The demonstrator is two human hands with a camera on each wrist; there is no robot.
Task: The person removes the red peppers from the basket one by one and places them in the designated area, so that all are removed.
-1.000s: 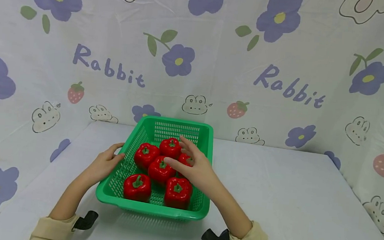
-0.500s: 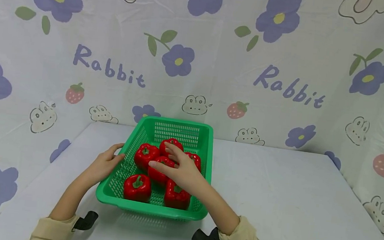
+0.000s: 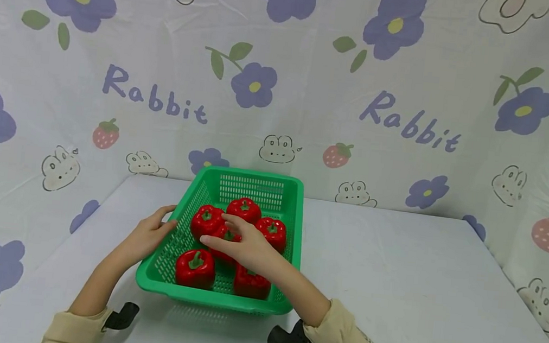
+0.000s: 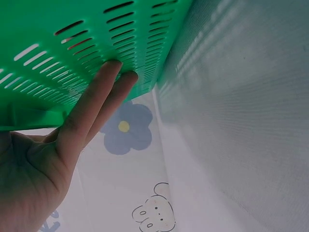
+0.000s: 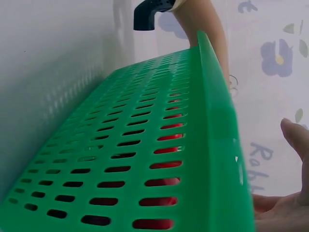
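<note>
A green plastic basket holds several red bell peppers with green stems. My left hand is at the basket's left side; in the left wrist view two straight fingers lie against the slotted outer wall. My right hand is over the peppers, thumb and fingers spread apart with nothing between them. It partly covers the middle bell pepper and the front right bell pepper. The bell pepper at the left is nearest its fingertips.
Other bell peppers lie at the back, the right and the front left of the basket. A white table is under it. Behind stands a printed curtain with flowers and rabbits. Black wrist mounts are on both sleeves.
My right hand has moved left and slightly toward me over the peppers, uncovering the right one. My left hand and the basket have stayed in place.
</note>
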